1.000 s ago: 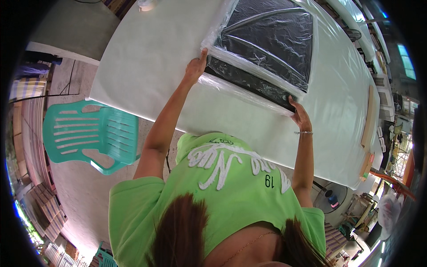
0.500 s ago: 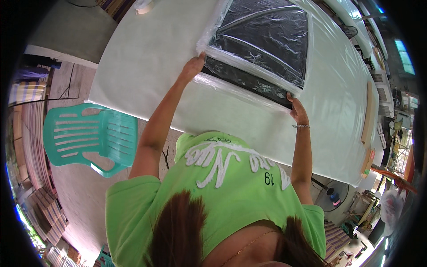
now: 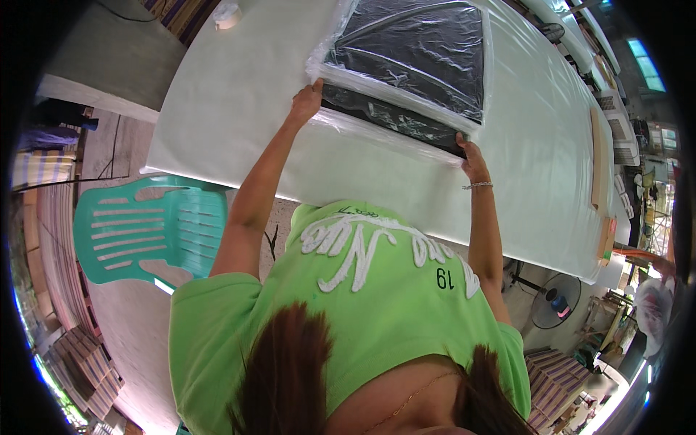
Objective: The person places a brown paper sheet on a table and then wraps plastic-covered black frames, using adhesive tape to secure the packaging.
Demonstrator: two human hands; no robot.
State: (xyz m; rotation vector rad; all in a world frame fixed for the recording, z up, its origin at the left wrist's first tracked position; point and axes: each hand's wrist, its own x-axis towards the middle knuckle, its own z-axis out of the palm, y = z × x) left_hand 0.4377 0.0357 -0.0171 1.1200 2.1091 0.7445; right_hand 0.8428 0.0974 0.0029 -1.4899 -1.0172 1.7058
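A black rectangular panel or box (image 3: 413,54), wrapped in wrinkled clear plastic film, lies at the far side of the view on a white-covered table (image 3: 232,116). Along its near side runs a black strip (image 3: 391,118), also under film. My left hand (image 3: 307,103) is closed on the left end of this strip. At the right end my right hand (image 3: 473,159) grips it, thumb on top. Both arms reach forward. The fingers under the edge are hidden, and the panel's far end is cut off by the frame.
A roll of tape (image 3: 227,16) sits at the table's far left. To the left stands a green plastic chair (image 3: 148,225). Long brown strips (image 3: 600,163) lie along the table's right edge, with a fan (image 3: 557,301) below it.
The hands keep the same hold on the wrapped panel's near side. Panel and hands appear slightly farther left and up, while the whole view has shifted a little too.
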